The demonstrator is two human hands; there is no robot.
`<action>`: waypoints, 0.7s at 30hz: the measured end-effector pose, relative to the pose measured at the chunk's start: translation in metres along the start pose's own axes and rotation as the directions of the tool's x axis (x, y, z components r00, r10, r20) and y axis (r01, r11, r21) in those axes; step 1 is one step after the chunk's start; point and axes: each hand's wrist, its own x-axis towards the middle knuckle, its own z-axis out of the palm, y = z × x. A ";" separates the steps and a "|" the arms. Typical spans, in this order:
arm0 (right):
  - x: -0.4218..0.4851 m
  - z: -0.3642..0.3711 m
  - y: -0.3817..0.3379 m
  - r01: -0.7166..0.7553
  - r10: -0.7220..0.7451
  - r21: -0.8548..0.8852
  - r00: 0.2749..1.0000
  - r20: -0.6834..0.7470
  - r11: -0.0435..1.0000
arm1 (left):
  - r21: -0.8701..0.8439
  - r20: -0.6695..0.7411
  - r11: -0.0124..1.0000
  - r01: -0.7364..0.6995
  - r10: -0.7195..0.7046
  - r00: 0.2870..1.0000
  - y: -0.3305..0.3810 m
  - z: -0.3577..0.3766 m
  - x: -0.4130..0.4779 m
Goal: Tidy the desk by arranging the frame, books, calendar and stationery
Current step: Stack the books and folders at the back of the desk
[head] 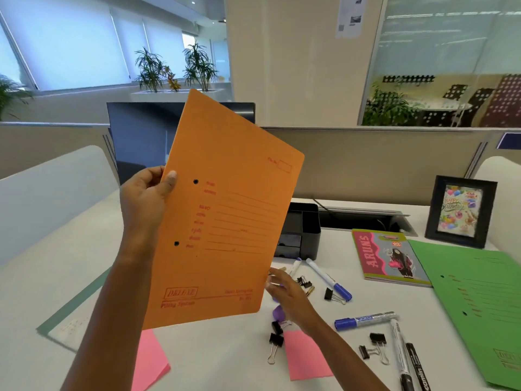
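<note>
head view: your left hand (pixel 146 193) pinches the orange folder (pixel 225 207) at its left edge, thumb on the front and fingers behind. it holds the folder upright and tilted in the air above the desk (pixel 42 292). your right hand (pixel 284 289) is spread and loose at the folder's lower right edge; it is blurred, so you cannot tell whether it touches the card.

the frame (pixel 461 211) already stands upright at the far right. the notebook (pixel 389 258) and green folder (pixel 479 300) lie flat in front of it, just beside each other. markers (pixel 366 320), binder clips (pixel 275 345) and pink notes (pixel 307 354) are scattered under and around your right hand. the black organiser (pixel 301 230) sits behind them, partly hidden by the folder. a flat green-edged sheet (pixel 70 320) at the left may be the calendar.

you look to be in the books step, with the stationery not yet sorted. next, you likely need a second grip on the lifted folder, then a clear path to the right so it can lie square with the green one, without sweeping the clips and pens below.
</note>
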 end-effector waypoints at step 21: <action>-0.034 -0.075 0.002 0.024 0.120 0.313 0.895 -0.431 0.949 | -0.234 0.357 0.904 0.358 -0.263 0.896 -0.034 0.062 0.013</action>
